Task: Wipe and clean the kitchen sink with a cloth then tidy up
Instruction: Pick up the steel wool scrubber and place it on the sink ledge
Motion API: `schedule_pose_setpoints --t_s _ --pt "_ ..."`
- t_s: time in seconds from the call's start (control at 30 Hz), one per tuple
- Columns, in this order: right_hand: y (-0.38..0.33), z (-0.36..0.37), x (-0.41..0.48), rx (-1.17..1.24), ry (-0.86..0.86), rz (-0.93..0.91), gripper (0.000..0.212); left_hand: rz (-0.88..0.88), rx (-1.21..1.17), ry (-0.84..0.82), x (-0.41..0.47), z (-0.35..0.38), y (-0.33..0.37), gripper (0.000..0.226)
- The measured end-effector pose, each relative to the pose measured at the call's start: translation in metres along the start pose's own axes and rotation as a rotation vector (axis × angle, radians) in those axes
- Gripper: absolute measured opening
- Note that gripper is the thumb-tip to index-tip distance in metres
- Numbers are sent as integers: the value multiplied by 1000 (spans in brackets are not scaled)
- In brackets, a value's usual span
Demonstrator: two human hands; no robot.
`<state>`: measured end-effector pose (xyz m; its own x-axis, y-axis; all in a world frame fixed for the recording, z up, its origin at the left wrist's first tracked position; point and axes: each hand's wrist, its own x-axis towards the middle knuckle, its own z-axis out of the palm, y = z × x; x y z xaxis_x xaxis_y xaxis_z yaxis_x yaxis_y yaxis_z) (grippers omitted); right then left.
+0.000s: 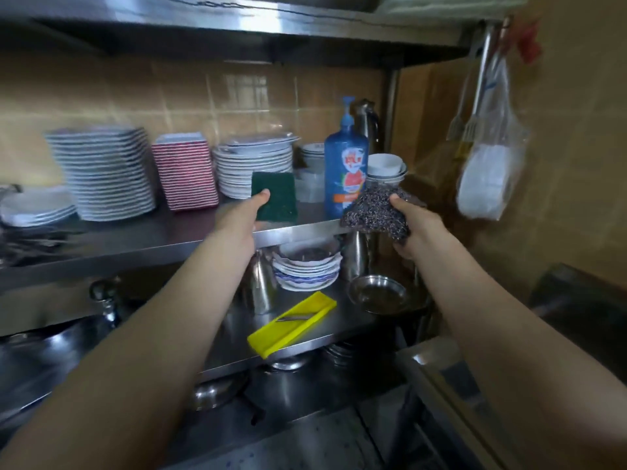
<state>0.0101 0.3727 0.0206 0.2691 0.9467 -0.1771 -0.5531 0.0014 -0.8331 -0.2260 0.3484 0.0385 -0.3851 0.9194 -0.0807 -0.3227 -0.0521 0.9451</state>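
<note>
Tidying looks underway: left hand [241, 222] pinches the green scouring pad [276, 195] above the shelf [203, 239], right hand [414, 225] grips the speckled cloth [376, 212] beside the blue soap bottle [346, 164]. Next, I'd say: set both down on bare shelf.

Person's arms, head view. The left forearm [152, 334] and right forearm [492, 317] are bare along their whole visible length, uncovered down to the wrist. The left hand [242, 215] and right hand [412, 228] are likewise bare. Blur hides finer surface detail.
</note>
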Motion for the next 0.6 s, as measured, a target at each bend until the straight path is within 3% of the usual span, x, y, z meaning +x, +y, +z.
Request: schedule_pose_setpoints --t_s 0.2,0.4,0.6 --pt "18 57 -15 -95 -57 78 39 68 -79 62 19 -52 30 38" --pt "23 100 -2 -139 -134 84 42 62 -115 99 44 -73 40 42" --pt "30 119 42 -275 -186 131 16 75 -108 131 82 -62 33 39"
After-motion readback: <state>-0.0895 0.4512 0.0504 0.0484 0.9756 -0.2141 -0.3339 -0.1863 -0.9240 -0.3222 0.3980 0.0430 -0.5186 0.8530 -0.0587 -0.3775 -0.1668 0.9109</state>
